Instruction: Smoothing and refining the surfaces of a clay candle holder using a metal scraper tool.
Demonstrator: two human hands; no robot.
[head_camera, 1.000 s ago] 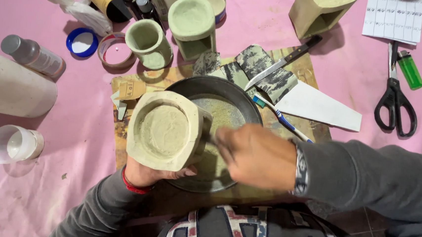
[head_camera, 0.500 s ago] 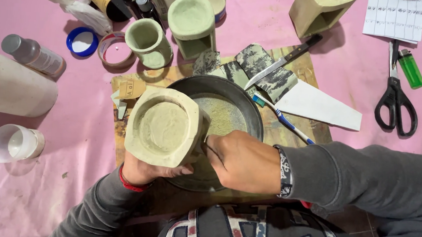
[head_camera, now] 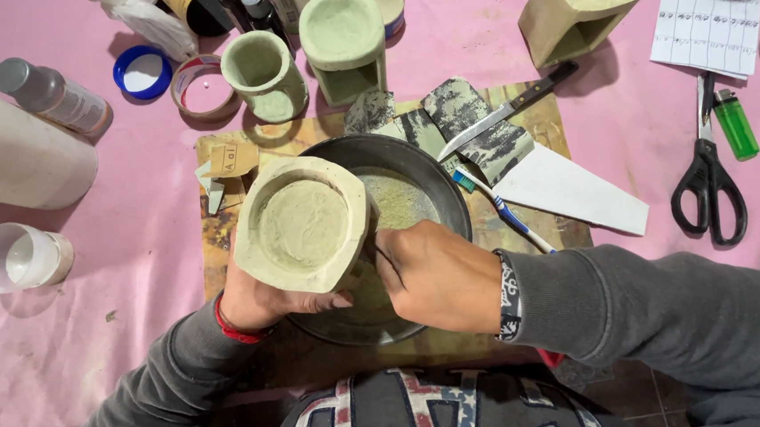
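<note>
My left hand (head_camera: 268, 306) holds a pale green carved stone cup (head_camera: 301, 224) from below, its hollow facing up, over a dark round metal pan (head_camera: 441, 175) with murky water in it. My right hand (head_camera: 438, 276) is curled against the cup's right side, knuckles up. A thin dark edge shows at its fingertips, and what it grips is hidden. Both arms wear grey sleeves. The pan rests on a stained wooden board (head_camera: 222, 238).
Behind the pan lie a toothbrush (head_camera: 507, 213), a knife (head_camera: 514, 107), sandpaper scraps (head_camera: 484, 132), a green stone cup (head_camera: 261, 71), a lidded green piece (head_camera: 343, 37) and a hollow block (head_camera: 576, 18). Scissors (head_camera: 710, 183) and a lighter (head_camera: 736, 122) are right; a white bottle (head_camera: 18, 157) and plastic cup (head_camera: 16, 258) left.
My right hand has slid a little to the left, closer against the cup's side. The cup has stayed in my left hand over the pan.
</note>
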